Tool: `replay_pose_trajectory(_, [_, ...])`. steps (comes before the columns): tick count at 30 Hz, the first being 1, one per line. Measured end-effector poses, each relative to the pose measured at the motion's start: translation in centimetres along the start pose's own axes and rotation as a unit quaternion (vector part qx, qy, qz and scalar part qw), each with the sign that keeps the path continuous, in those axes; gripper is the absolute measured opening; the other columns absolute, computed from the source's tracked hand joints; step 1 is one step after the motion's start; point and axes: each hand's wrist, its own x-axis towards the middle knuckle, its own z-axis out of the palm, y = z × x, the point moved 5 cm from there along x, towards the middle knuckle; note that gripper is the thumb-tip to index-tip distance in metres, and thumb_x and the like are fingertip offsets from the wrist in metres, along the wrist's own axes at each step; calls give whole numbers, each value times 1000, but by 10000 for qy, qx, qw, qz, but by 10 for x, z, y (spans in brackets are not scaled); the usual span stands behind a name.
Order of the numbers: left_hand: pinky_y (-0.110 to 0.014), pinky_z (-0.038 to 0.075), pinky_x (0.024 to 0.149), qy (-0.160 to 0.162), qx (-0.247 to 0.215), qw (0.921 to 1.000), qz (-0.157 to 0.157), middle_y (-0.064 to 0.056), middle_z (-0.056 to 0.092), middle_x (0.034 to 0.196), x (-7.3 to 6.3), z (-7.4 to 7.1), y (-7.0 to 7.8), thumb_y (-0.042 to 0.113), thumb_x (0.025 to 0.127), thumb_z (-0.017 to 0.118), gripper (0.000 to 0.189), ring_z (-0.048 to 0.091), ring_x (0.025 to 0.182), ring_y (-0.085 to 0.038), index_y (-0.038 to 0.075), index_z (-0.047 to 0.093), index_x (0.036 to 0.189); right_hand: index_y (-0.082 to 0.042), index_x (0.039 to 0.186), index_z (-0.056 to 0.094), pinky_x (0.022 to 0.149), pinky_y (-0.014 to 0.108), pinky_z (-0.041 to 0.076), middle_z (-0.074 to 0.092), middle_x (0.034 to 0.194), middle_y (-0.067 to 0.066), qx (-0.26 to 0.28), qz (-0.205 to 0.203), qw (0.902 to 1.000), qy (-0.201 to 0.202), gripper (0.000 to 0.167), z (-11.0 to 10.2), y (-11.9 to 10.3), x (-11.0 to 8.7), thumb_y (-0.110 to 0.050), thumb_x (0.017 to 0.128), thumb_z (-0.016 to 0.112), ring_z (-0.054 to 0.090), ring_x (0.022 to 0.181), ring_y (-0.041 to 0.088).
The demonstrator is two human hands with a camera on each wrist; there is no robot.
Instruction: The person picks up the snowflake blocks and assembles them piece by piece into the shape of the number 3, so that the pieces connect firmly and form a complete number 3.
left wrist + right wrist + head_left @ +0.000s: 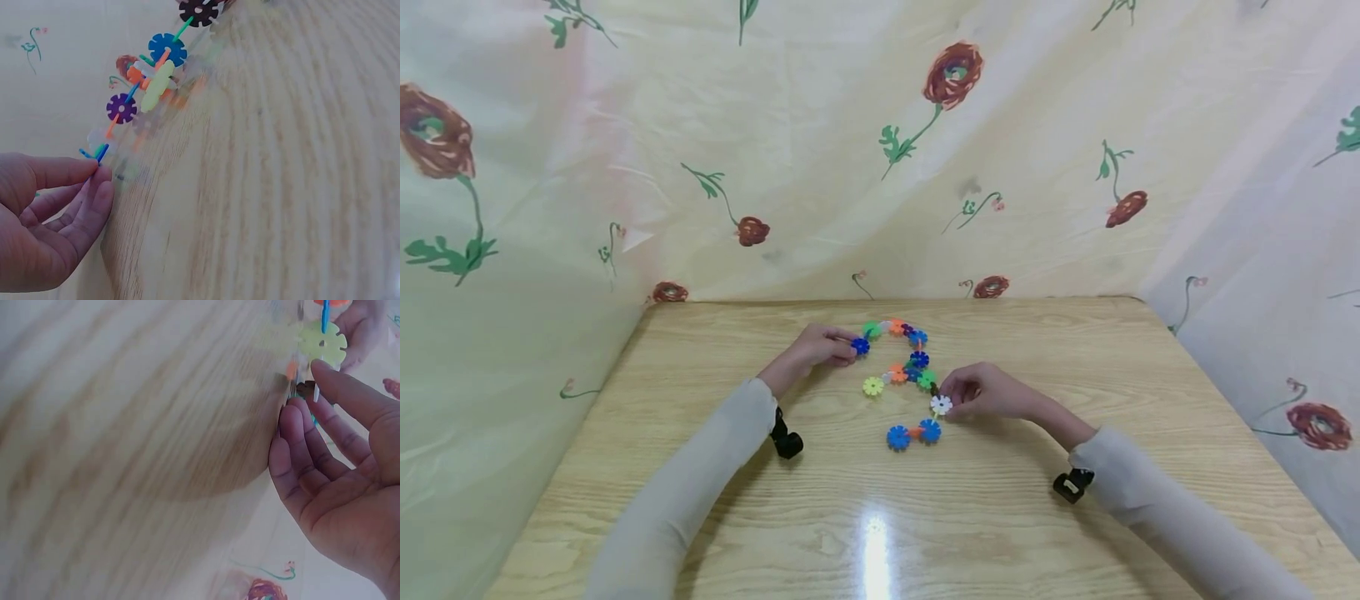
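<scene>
A chain of notched plastic discs, linked edge to edge, forms a figure like a 3 on the wooden table. At its upper left end, my left hand pinches a dark blue disc between thumb and fingers; the left wrist view shows that disc edge-on. My right hand pinches a white disc on the lower right curve, beside a dark brown disc. A yellow disc ends the middle arm. Two blue discs, one at the tip, join through an orange one at the bottom.
The wooden table reflects a bright streak of light near the front. Flower-printed cloth hangs behind it and along both sides. A small black camera is strapped to the left wrist, another camera to the right.
</scene>
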Motion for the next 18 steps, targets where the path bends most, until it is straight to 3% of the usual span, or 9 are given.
replay_pose_trajectory(18, [-29,61,86,-146,35,9999,-35,-17,74,117,7,-5,0,6,97,68,37,74,90,-14,2,65,134,-4,110,71,66,22,51,68,83,5,-14,113,9996,247,27,10,-7,4,-15,88,81,59,73,13])
